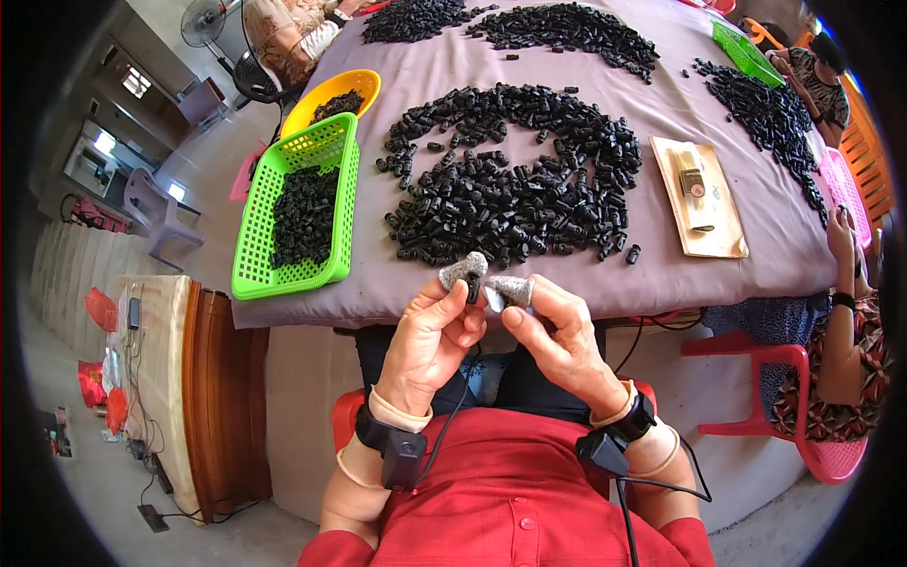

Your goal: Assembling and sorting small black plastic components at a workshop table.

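Just off the near table edge, my left hand [430, 335] pinches a small black cylindrical part [473, 286] between thumb and index finger. A grey fabric cover [465, 269] sits on that index finger. Close beside it, my right hand [557, 331] is closed in a pinch, with a similar grey cover [515, 289] on a finger. Something pale and flat [494, 300] shows at its tips; I cannot make out what it is. Beyond my hands, a large pile of black cylindrical parts [510, 213] spreads over the mauve tablecloth [364, 283].
At left, a green basket [241, 250] and a yellow bowl [370, 87] hold dark pieces. A packet on cardboard [694, 184] lies right. More black parts [765, 118] lie farther off, near co-workers. Cables hang from my wrist devices [404, 458]. A red chair [746, 345] stands right.
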A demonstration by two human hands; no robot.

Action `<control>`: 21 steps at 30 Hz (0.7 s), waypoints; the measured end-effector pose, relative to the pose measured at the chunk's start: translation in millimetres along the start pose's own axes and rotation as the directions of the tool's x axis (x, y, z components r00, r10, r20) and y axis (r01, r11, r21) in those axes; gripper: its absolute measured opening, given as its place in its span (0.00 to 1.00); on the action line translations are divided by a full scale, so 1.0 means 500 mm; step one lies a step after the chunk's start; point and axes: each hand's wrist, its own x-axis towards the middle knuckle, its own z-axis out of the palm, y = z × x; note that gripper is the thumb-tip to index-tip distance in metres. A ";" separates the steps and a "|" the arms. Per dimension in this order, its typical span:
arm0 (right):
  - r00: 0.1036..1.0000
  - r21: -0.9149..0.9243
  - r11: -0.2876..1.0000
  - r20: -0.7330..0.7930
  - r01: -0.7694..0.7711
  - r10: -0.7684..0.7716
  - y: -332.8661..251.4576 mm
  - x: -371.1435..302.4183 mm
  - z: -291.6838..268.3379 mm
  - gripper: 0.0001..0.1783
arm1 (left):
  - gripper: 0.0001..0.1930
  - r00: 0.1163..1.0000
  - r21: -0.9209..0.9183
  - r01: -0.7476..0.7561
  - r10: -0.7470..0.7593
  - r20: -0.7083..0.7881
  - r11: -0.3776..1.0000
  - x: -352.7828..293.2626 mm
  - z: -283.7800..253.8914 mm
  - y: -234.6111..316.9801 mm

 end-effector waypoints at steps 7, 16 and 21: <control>1.000 -0.158 0.987 0.030 0.013 -0.008 -0.007 -0.004 0.005 0.05 | 0.13 0.998 -0.057 0.029 -0.025 0.063 0.998 -0.005 0.004 0.000; 0.997 -0.179 0.983 0.073 0.032 -0.020 -0.016 -0.003 0.003 0.07 | 0.13 0.998 -0.071 0.057 -0.054 0.043 0.996 -0.014 0.009 0.002; 0.997 -0.173 0.983 0.064 0.057 -0.046 -0.014 -0.003 0.002 0.07 | 0.13 0.998 -0.047 0.047 -0.044 0.044 0.998 -0.014 0.005 0.003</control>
